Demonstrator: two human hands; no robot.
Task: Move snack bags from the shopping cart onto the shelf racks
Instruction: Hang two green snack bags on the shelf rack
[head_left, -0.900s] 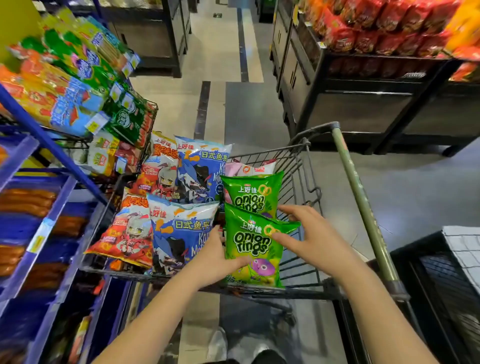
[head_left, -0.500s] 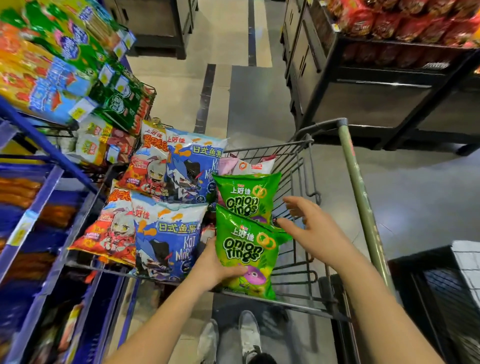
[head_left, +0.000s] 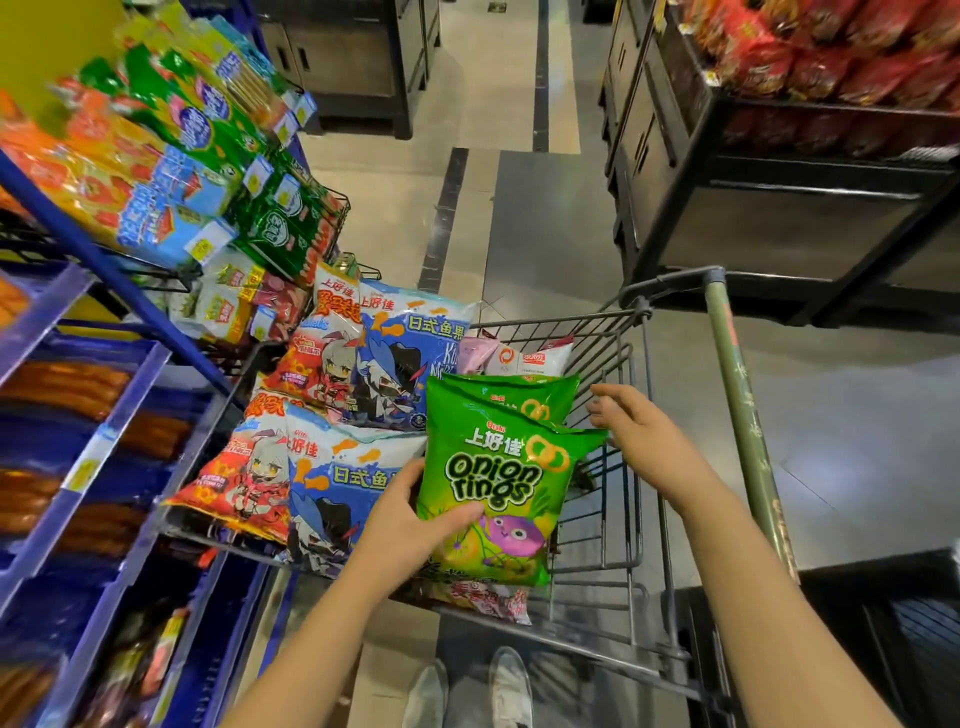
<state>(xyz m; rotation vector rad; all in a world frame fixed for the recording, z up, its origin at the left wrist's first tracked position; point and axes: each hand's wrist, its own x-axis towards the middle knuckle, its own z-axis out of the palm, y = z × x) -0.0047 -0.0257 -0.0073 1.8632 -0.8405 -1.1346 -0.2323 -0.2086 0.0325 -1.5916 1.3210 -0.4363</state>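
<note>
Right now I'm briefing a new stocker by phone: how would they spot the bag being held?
Look into the wire shopping cart beside the blue shelf racks. On its right side, the left hand grips the front onion rings bag. Unlike the second green bag behind it, its whole label shows, with a purple cartoon onion low down.

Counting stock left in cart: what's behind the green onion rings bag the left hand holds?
A second green onion rings bag, only its top strip showing; the rest is covered by the held green bag in the left hand.
</note>
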